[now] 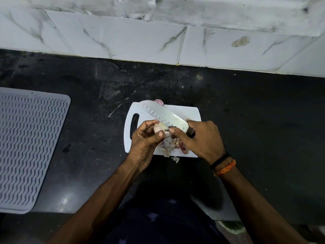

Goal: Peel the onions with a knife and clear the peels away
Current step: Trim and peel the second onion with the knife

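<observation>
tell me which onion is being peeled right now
The pale onion held in the left hand, with the knife blade against it. The other, a purple onion, lies untouched behind the cutting board.

1. A dark, speckled stone countertop [246, 106] spans the scene, scuffed and glinting dimly.
2. Along the far edge runs a white marble-veined tile backsplash [123, 41] with a brown stain at right.
3. A grey ribbed silicone mat [26, 147] lies at left.
</observation>
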Tool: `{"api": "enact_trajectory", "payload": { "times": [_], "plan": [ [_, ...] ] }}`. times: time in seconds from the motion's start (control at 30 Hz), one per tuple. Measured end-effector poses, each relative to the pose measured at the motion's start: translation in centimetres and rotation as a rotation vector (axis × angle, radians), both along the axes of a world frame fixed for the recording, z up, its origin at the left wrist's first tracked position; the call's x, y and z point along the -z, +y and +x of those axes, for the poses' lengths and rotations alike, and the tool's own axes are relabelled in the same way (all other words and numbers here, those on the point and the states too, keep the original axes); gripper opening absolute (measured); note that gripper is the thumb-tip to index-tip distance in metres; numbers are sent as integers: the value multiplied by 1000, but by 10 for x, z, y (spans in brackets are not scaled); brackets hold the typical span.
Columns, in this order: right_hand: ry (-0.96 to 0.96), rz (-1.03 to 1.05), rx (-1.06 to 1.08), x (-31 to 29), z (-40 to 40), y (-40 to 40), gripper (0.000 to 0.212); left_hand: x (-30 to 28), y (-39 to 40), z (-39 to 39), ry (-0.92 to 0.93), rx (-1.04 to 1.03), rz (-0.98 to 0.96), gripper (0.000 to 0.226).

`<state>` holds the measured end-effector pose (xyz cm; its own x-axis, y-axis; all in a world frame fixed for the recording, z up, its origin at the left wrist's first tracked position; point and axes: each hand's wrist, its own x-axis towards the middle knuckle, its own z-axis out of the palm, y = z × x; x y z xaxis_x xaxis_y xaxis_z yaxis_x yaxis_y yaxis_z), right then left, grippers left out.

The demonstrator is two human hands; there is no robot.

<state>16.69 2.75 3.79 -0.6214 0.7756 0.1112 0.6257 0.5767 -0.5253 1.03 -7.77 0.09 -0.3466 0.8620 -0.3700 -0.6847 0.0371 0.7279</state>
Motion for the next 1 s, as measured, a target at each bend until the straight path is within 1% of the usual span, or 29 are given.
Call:
{"api": "enact_trajectory", "payload": {
  "times": [0.1,0.17,0.27,0.33,0.43,0.5,0.53,0.63,0.7,0.73,0.77,0.87,0.97,1.0],
  "plan": [
    [19,32,6,-1,0,1,55,-1,-1,1,-23,10,9,63],
    [36,61,1,-2,1,0,51,-1,-1,3,-43,6,5,59],
    [64,126,12,1,3,-1,53,1,-1,8,-86,-20,-26,58],
    [75,148,32,5,5,-2,55,1,0,12,-119,-42,-44,50],
    [78,103,27,5,6,-8,57,0,2,15,-183,-98,-79,39],
    [141,-14,31,2,5,-13,55,0,5,13,-226,-114,-117,34],
    [188,-84,38,0,5,-15,53,0,5,11,-252,-121,-129,39],
    [301,-253,106,-4,6,-15,46,4,7,3,-312,-133,-98,70],
    [305,-303,162,-5,8,-11,45,6,6,1,-297,-111,-69,89],
    [284,-304,176,-5,9,-8,44,7,6,1,-285,-96,-55,94],
    [251,-294,174,-5,10,-5,42,7,5,1,-278,-83,-41,93],
    [155,-263,116,-2,10,0,42,10,4,2,-271,-70,-30,79],
    [91,-249,74,0,6,0,54,10,6,3,-290,-58,-60,83],
    [88,-248,56,1,4,-1,53,10,6,3,-295,-50,-62,87]
  ]
}}
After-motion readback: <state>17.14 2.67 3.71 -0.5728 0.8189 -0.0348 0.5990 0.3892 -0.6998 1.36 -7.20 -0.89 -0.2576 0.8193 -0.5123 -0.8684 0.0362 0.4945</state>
